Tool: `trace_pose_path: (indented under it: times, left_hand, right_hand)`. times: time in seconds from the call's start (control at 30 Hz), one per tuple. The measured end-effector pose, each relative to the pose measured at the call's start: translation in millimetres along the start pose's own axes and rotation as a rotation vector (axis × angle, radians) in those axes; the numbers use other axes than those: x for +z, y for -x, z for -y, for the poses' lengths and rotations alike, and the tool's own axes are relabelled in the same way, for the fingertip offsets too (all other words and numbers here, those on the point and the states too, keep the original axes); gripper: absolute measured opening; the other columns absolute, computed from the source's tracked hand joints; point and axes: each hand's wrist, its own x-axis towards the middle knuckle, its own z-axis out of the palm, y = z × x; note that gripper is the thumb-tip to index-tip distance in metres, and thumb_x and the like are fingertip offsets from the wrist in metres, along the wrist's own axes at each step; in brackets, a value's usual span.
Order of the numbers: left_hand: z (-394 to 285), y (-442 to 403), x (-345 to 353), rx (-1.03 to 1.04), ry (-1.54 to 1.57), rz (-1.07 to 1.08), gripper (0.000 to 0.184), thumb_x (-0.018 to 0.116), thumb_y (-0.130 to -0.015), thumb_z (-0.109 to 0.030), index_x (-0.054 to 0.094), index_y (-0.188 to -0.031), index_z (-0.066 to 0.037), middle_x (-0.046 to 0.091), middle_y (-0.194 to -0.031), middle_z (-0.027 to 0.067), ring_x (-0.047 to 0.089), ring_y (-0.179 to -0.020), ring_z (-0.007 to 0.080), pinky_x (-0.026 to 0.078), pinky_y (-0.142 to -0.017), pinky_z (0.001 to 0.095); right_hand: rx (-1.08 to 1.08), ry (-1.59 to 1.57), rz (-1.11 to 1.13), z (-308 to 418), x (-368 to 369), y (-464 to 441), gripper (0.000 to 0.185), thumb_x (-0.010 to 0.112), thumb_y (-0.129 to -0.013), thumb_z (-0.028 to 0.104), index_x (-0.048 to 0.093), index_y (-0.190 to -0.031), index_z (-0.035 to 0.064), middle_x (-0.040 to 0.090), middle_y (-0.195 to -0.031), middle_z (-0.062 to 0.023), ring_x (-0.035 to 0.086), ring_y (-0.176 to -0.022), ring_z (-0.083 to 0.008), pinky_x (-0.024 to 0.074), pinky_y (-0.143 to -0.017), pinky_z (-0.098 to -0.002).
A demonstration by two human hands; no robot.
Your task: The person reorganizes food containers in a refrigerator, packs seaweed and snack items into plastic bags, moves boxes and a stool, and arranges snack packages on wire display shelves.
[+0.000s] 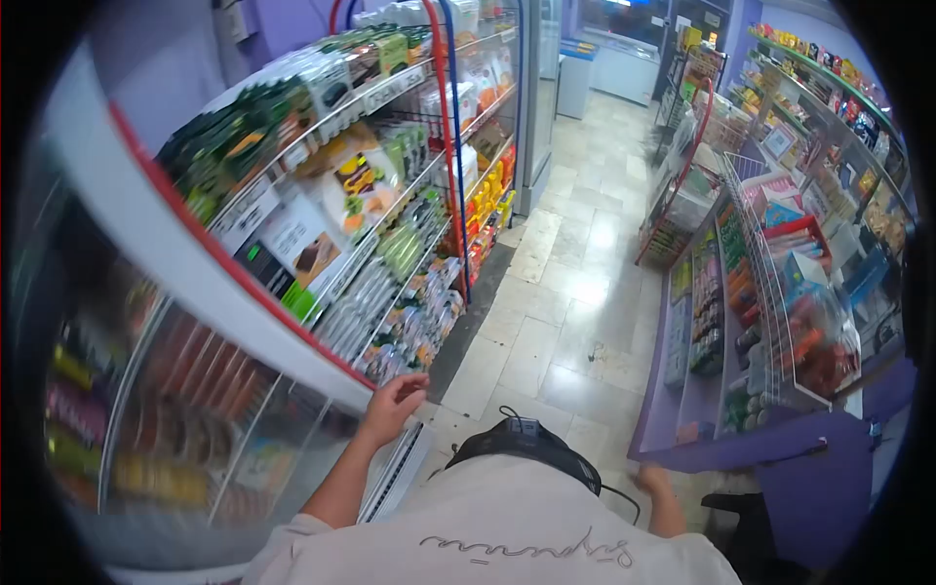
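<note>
My left hand [395, 404] is beside the lower edge of a white and red-trimmed cooler frame [263, 292], fingers loosely curled and apart, with nothing visible in them. Whether it touches the frame is unclear. Low on the right, my right hand [655, 480] hangs near the purple counter base [721, 450]; it is small and blurred, and its fingers cannot be made out. A black waist bag [526, 447] with a cable lies against the front of my light shirt.
Packaged goods fill the wire shelves [366, 210] on the left. A wire basket rack [770, 283] of products stands on the right. Between them, a tiled aisle [575, 253] runs back to a white chest freezer [624, 73].
</note>
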Motion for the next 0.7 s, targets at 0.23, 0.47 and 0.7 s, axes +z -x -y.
trace_pose_path:
  times: [0.23,0.47,0.7]
  left_hand:
    - [-117.2,-227.1,75.1,0.502,-0.221,0.208,0.02,0.065,-0.087,-0.023,0.068,-0.088,-0.003,0.068,-0.088,0.0061,0.061,-0.077,0.0167,0.049,-0.074,0.0316]
    - [-256.8,-386.8,163.1,1.164,-0.158,0.361,0.039,0.066,-0.088,-0.045,0.066,-0.071,-0.011,0.064,-0.068,-0.0001,0.059,-0.06,0.017,0.042,-0.056,0.03]
    - [-358.5,-521.1,220.5,1.519,-0.025,0.138,0.036,0.062,-0.092,-0.041,0.065,-0.079,-0.007,0.061,-0.069,0.0024,0.056,-0.058,0.0164,0.037,-0.048,0.028]
  right_hand:
    - [0.779,-0.771,0.109,-80.2,5.1,56.8,0.044,0.066,-0.081,0.036,0.068,-0.097,-0.0051,0.068,-0.098,-0.0223,0.068,-0.088,-0.0297,0.0522,-0.075,-0.0437]
    - [0.374,-0.672,0.081,-72.5,-107.8,-174.4,0.045,0.063,-0.083,0.037,0.065,-0.108,-0.0004,0.066,-0.104,-0.0238,0.064,-0.096,-0.0365,0.0513,-0.08,-0.0459]
    - [-0.149,-0.276,-0.544,-7.8,-474.9,-477.9,0.038,0.071,-0.084,0.025,0.061,-0.113,0.0026,0.066,-0.102,-0.0189,0.066,-0.091,-0.0282,0.0531,-0.077,-0.0391]
